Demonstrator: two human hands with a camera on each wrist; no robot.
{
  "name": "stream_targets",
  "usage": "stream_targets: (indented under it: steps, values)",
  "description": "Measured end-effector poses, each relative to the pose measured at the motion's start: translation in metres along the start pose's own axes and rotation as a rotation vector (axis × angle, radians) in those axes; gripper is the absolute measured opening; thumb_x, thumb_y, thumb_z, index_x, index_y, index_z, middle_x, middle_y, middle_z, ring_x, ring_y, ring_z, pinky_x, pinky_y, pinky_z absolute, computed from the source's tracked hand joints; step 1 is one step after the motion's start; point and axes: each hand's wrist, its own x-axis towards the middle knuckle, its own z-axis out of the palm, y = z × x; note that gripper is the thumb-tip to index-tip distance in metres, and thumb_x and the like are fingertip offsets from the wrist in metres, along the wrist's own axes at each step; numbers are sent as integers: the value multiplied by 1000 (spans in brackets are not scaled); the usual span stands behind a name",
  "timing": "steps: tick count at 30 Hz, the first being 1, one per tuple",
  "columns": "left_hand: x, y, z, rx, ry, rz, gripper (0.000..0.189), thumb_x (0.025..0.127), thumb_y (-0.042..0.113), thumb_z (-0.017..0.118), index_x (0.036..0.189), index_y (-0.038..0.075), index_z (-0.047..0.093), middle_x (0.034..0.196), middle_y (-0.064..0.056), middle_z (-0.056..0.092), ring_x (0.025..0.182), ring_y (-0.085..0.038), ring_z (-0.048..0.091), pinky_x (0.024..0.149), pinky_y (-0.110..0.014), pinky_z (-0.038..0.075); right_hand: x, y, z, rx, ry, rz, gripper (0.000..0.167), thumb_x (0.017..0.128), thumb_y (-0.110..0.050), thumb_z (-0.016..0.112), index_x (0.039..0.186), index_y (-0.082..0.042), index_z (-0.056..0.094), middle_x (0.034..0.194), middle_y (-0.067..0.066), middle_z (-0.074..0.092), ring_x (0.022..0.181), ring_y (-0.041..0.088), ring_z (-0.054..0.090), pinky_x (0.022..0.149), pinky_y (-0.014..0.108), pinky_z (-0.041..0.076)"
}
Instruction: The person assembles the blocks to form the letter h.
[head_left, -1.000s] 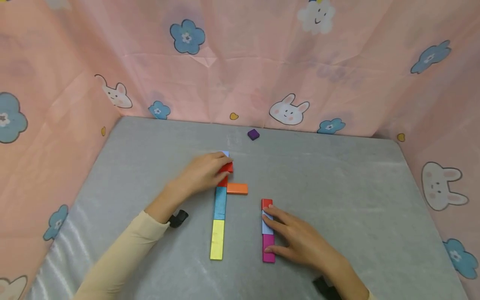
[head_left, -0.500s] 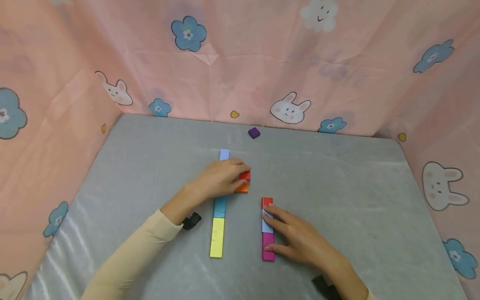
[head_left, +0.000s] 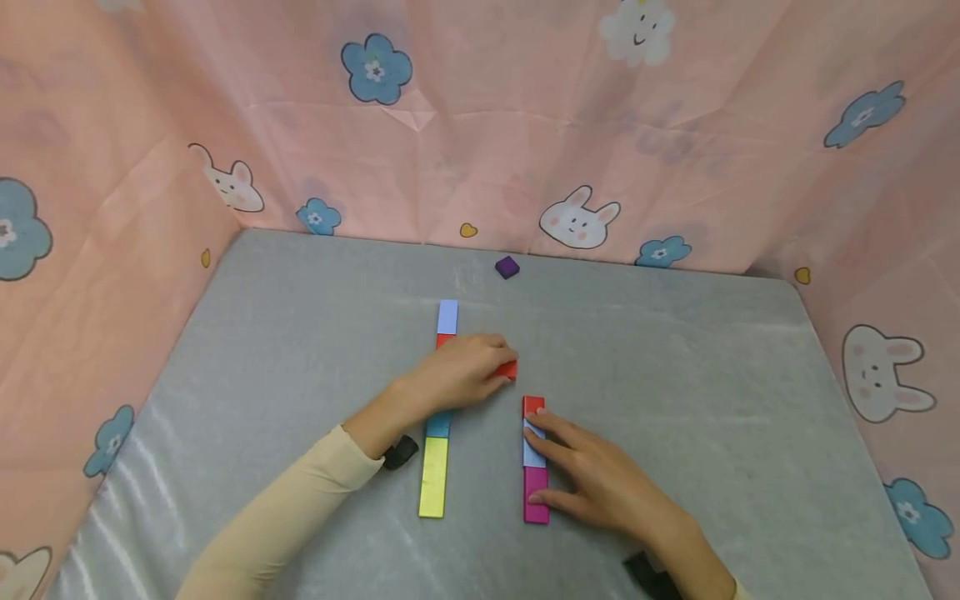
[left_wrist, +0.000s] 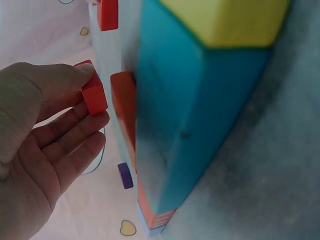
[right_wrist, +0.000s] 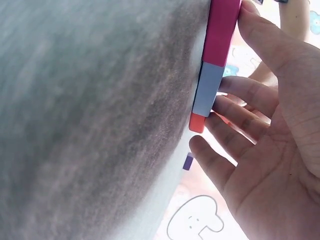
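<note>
My left hand [head_left: 467, 371] pinches a red block [left_wrist: 95, 94] between thumb and fingers, right of a long row of blocks. That row runs from a yellow block [head_left: 432, 477] through a teal block [head_left: 438, 425] and a red one [head_left: 446, 339] to a light blue block [head_left: 447, 317]. An orange block [left_wrist: 123, 97] lies against the row's side, hidden under my left hand in the head view. My right hand [head_left: 600, 479] rests with extended fingers along a shorter row: red block [head_left: 533, 405], light blue block [head_left: 534, 450], magenta block [head_left: 536, 496].
A small purple block [head_left: 507, 267] lies near the back edge of the grey cloth-covered table [head_left: 675, 358]. A pink printed curtain [head_left: 465, 150] encloses the back and both sides.
My left hand has carried the red block rightward and toward me, off the long row and past the orange block. My right hand has stayed at the short row.
</note>
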Motion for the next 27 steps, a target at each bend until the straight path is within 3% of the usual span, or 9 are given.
stream_targets:
  steps: [14,20,27]
  values:
    - [2,2,14,52,-29,-9,27,101,22,73,124,9,75,108,-5,74,93,-19,69,85,-32,64,-2,1,1,-8,16,-5,75,92,-53,78,151,-9,60,158,10,54,137,32,62,109,53,58]
    - [1,2,17,74,-15,8,26,100,22,73,122,9,76,107,-5,75,94,-19,69,88,-33,64,-2,0,1,-14,26,-9,75,91,-52,80,150,-9,60,158,11,54,138,32,62,109,53,58]
    - [1,1,18,66,-29,-14,29,100,24,74,125,10,76,109,-5,75,96,-19,69,90,-33,64,-2,0,0,-12,14,-3,75,91,-51,80,150,-9,60,159,11,54,137,32,63,109,52,58]
